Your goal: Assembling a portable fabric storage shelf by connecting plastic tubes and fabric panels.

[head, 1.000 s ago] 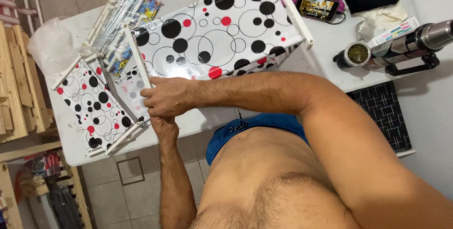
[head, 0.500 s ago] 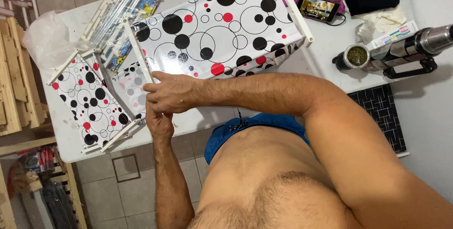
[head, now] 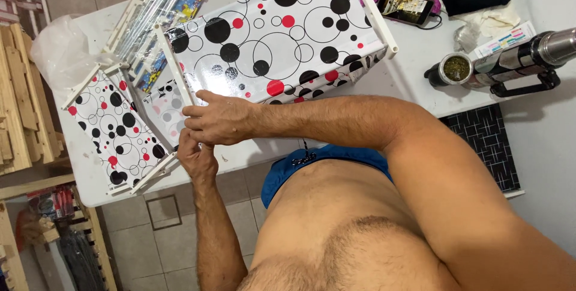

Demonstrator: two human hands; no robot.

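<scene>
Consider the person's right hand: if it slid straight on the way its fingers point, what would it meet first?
Most likely the pale dotted fabric panel just beyond the right hand, then the smaller dotted frame. Height above the fabric is unclear.

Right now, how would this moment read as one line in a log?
left hand: at frame edge | right hand: on dotted panel | both over white table | flask off to side

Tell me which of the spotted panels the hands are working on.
The small faded middle panel, under the right hand and left hand, between the big panel and the small left panel.
</scene>
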